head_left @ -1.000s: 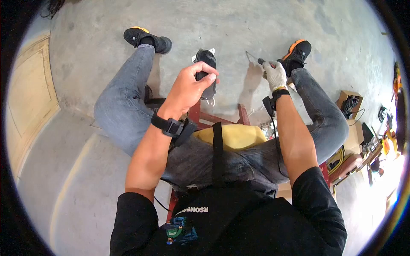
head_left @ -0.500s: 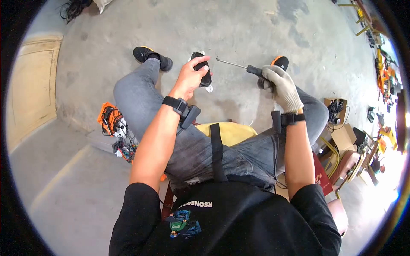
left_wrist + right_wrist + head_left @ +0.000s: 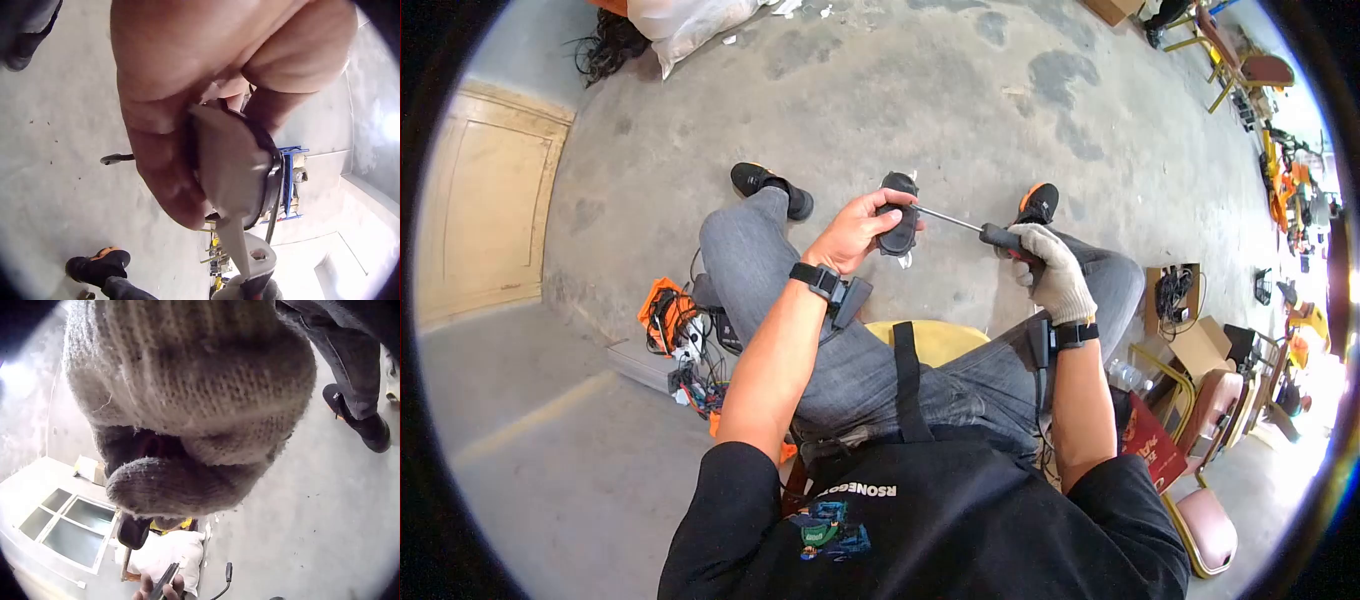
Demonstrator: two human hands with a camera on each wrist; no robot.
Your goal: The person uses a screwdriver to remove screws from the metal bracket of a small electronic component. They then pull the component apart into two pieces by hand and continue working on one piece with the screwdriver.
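Observation:
In the head view my bare left hand [image 3: 847, 237] grips a black, elongated oval part [image 3: 897, 241] between thumb and fingers. White tabs stick out at its ends; the left wrist view shows a pale face [image 3: 231, 165], a dark rim and a white tab with a hole [image 3: 257, 253]. My right hand [image 3: 1055, 277], in a knitted white glove, is wrapped around the black handle of a screwdriver [image 3: 1000, 238]. Its metal shaft points left, and the tip overlaps the oval part's right edge beside my left fingertips. Gloved fingers hide most of the handle in the right wrist view.
Below my hands a yellow cushion [image 3: 930, 343] shows between my legs. An orange bag [image 3: 662, 315] and tangled wires lie by my left side. On the right are a box of black cable [image 3: 1175, 295], a red box [image 3: 1150, 440] and chairs. A white sack [image 3: 695, 30] lies far left.
The screwdriver has swung up and moved left until its tip reaches the oval part. My left hand keeps its grip on that part. The head view has tilted up, showing more floor.

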